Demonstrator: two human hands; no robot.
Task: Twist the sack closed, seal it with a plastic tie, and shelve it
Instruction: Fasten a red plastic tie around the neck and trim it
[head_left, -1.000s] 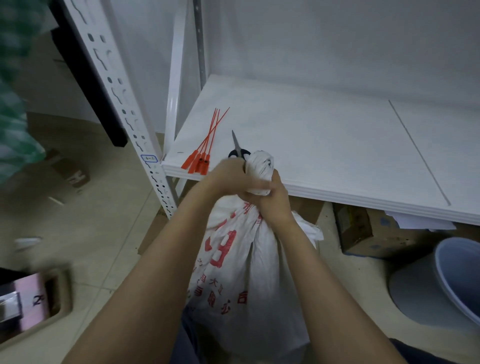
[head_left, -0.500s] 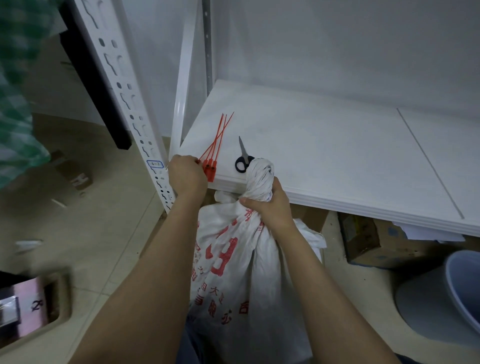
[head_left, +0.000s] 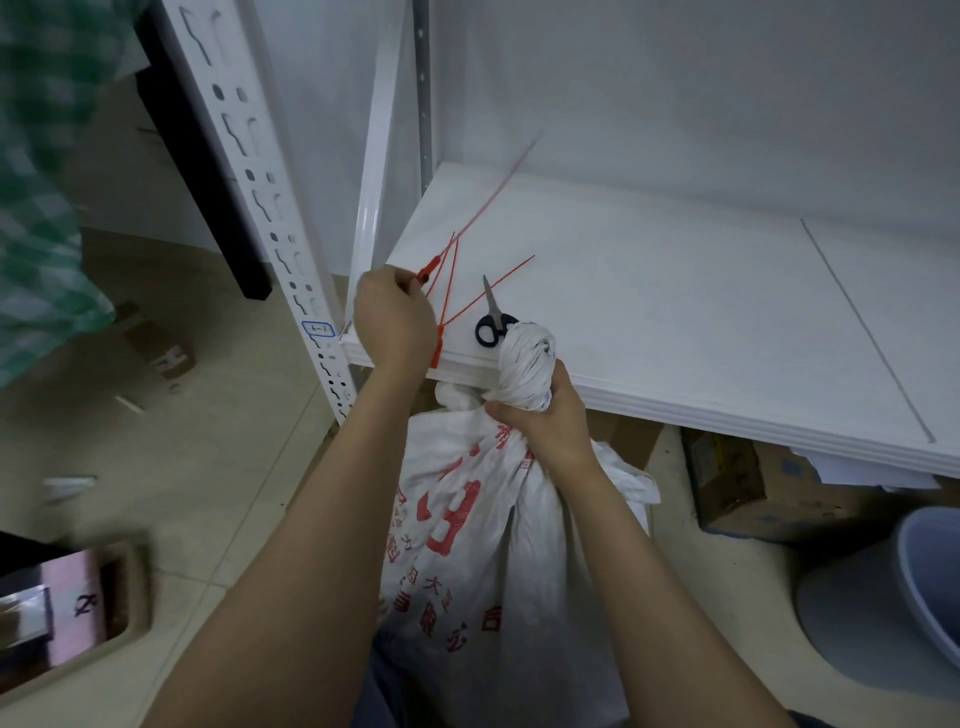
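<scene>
Well, nearest to the person, down by the legs, stands the white woven plastic sack with red printed characters, on the floor just in front of the shelving. Its neck is wound into a tight rope, and the right hand has its fingers curled firmly round that neck, with the bunched mouth sticking up above the fist against the shelf edge. So I'd say the twisting is done.

A little further out, the left hand is closed in a pinch on the flat head of one thin red plastic tie, its long tail blurred and lifted above the shelf. The tie is not round the neck yet, so the sealing is left to do, and the shelving after it.

Beyond that, the spare red plastic ties lie loose beside small black-handled scissors at the front corner of the white shelf board, where I expect the sack will go.
</scene>
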